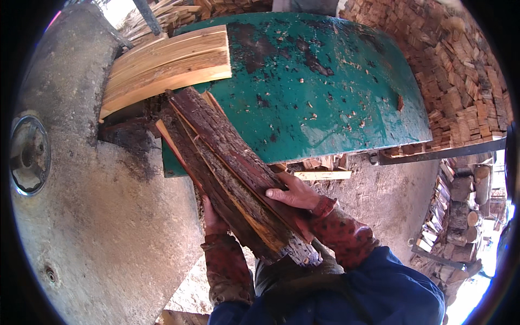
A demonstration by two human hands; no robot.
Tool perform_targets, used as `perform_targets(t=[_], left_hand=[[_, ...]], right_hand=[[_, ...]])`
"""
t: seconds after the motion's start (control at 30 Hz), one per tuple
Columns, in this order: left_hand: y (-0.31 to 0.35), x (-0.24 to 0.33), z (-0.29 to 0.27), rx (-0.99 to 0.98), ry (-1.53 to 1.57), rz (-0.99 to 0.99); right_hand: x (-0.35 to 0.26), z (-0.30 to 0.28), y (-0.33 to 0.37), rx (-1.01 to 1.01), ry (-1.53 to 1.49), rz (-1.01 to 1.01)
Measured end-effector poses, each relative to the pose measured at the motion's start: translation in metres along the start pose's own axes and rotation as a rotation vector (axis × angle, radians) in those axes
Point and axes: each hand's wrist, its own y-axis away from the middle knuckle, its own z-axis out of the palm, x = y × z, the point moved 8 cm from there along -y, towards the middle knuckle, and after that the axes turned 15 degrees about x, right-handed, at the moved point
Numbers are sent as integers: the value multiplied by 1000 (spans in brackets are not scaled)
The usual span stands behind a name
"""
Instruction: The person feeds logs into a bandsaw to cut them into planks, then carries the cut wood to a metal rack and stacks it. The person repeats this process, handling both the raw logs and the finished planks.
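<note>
I hold a bundle of several thin bark-covered wood slabs (227, 168), reddish brown, slanting from lower right up to the left over the edge of a worn green metal table (336, 81). My left hand (212, 216) grips the bundle from underneath on its left side. My right hand (292, 194) lies flat on top of the bundle's near end, fingers pointing left. Both forearms wear reddish patterned sleeves under a blue jacket. A stack of pale sawn boards (162, 67) lies at the table's far left corner, just beyond the bundle's far end.
A large grey concrete or metal housing (103, 216) with a round hub (28, 154) fills the left. Stacked cut firewood (460, 70) lines the right and back. A loose pale stick (322, 175) lies on sawdust ground under the table. Logs (460, 211) pile at far right.
</note>
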Motion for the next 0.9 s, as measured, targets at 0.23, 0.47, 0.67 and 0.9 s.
perform_targets(t=[0.23,0.47,0.67,0.9], left_hand=[[-4,2,9,-102,1,-8],[-7,1,-3,-83,21,72],[-24,-12,-15,-82,-3,-10],[-12,-4,0,-169,14,10]], right_hand=[[36,30,-8,-211,-183,98],[-4,20,-1,-287,-306,111],[12,19,0,-328,-309,84],[-29,23,-40,-149,-432,-72]])
